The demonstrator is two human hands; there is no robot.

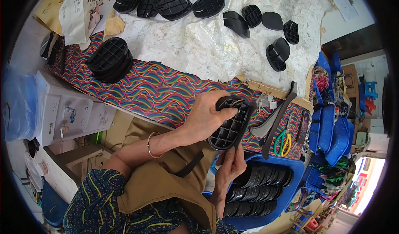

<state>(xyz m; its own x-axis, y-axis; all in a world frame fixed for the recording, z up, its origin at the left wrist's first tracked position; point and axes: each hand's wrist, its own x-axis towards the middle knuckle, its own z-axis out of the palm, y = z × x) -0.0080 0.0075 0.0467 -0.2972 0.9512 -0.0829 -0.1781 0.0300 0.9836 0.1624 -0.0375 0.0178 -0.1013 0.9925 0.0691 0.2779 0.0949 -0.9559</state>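
Note:
In front of my chest, both hands are closed on a black shoe sole piece [227, 133] with a gridded hollow face turned up. My left hand [203, 114], with a bangle on its wrist, grips the far end, its thumb pressed onto the grid. From below, my right hand [231, 167] holds the near end; some of its fingers are hidden behind the piece. Just beneath, a blue crate [296, 166] holds rows of black sole pieces [259, 188]. A stack of gridded sole pieces [109, 59] stands on the patterned cloth [166, 90] to the left.
Right of my hands lie green-and-yellow-handled scissors [284, 141], a long dark strip [279, 117] and a grey blade-shaped tool [266, 127]. More loose sole pieces [173, 5] lie on the white sheet [183, 47]. A white water dispenser [75, 113] stands at left; blue bins [332, 130] at right.

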